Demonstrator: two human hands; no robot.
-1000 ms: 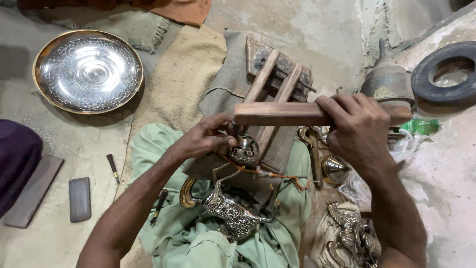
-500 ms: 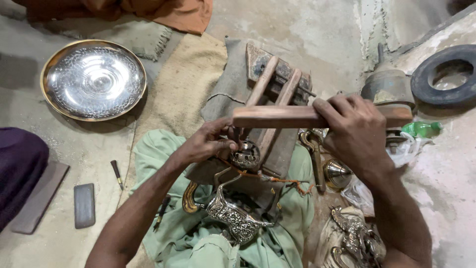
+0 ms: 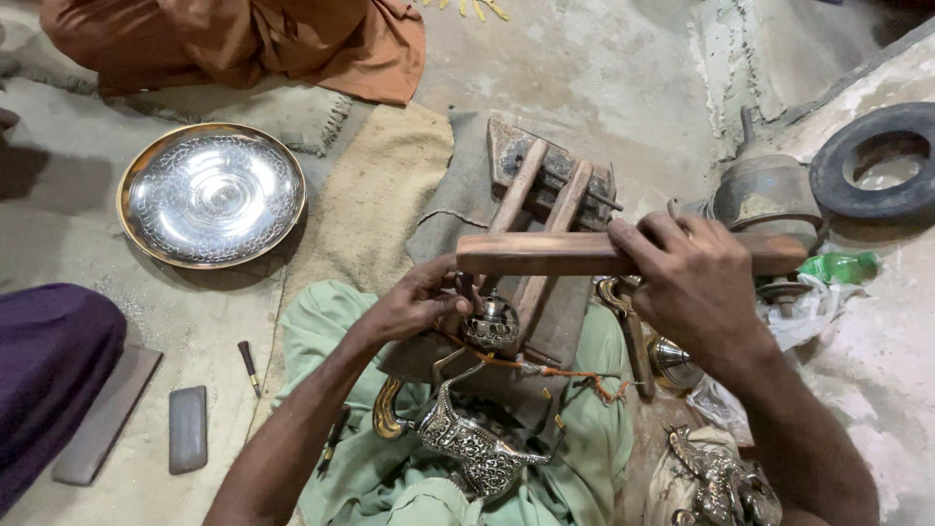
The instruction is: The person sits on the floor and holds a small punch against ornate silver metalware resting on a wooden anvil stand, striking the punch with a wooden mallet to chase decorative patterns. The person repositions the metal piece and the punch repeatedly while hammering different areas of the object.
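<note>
From the head camera, the person's right hand [image 3: 696,292] is clenched around a flat brown wooden bar [image 3: 575,253] held level across the middle of the scene, above a worn wooden vise-like stand [image 3: 545,209] that rests on grey cloth. The left hand [image 3: 414,302] has its fingers pinched on a small round engraved silver-coloured metal lid [image 3: 490,326] just beneath the bar and against the stand. Nearer, on the green-clad lap, lies an ornate engraved silver teapot with a brass handle [image 3: 458,438], and an orange cord [image 3: 565,375] trails to the right of it. Far left on the floor sits a large round embossed silver tray with a brass rim [image 3: 211,195]; a dark flat sharpening stone [image 3: 187,429] and a small dark punch tool [image 3: 249,365] lie near left. If the bar comes down off line, it could strike the pinching fingertips or dent the thin lid, since they sit close beneath it. How the lid is seated is hidden by the hand; it may be resting on a stake, though I cannot tell. More metalware at the near right is cut off.
</note>
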